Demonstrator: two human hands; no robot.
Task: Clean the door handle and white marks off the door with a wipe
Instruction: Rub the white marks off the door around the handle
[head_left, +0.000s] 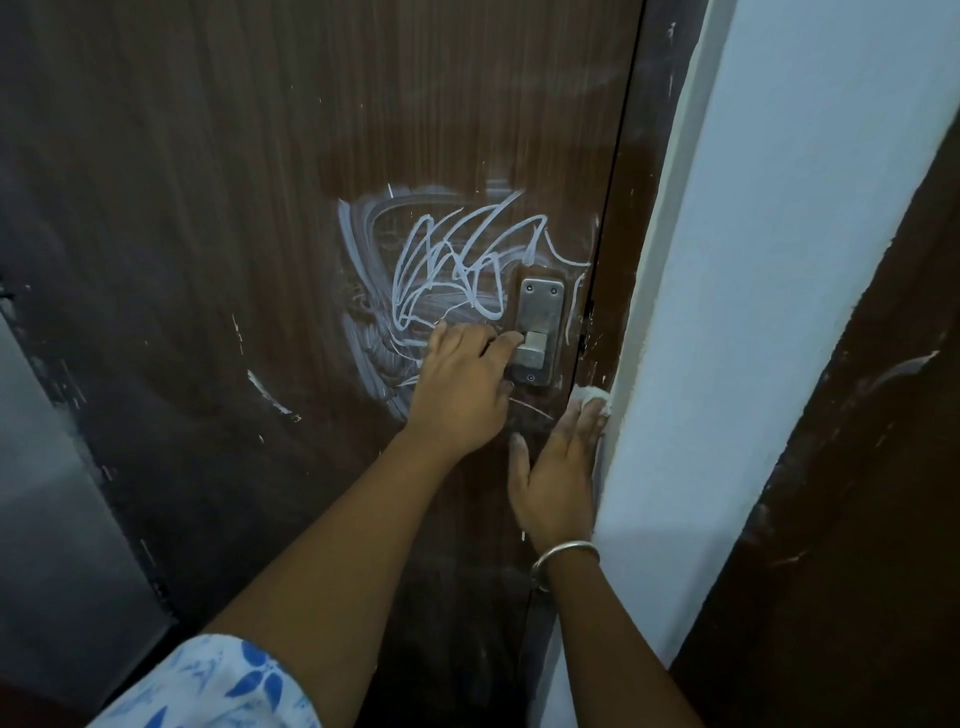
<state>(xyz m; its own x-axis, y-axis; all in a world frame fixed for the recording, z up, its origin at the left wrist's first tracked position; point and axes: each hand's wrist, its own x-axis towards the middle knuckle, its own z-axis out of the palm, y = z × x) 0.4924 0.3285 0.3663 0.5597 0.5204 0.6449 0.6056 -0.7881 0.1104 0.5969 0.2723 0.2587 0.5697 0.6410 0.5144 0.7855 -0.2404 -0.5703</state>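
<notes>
Wipe (588, 397) mostly hidden under right hand (558, 478) fingers (587, 421).

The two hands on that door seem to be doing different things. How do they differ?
The left hand is curled, its fingers reaching the metal door handle; the right hand lies flat and open, pressing a white wipe at the door's edge. The right wrist wears a bangle; the left wrist is bare. Both rest against the brown door.

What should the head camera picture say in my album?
Left hand grips door latch; right hand presses wipe below scribbles.
</notes>
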